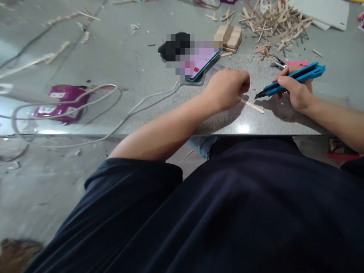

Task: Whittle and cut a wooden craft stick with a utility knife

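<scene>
My left hand (229,89) is closed on one end of a flat popsicle stick (253,105), which lies low over the table near its front edge. The fingers curl under, so the held end is hidden. Wrapped in my right hand (297,89) is a blue utility knife (301,74), held like a pen. Its dark tip points down and left, a little above the stick's free end and apart from it. Just behind the knife lies a pink-handled tool (295,63) with a metal end, partly covered by my right hand.
A heap of cut wooden sticks (280,28) spreads at the back right, beside a stack of wood pieces (231,38). A phone (199,62) with a white cable (142,99) lies left of my left hand. Farther left is a purple packet (68,102). The table's edge runs before my body.
</scene>
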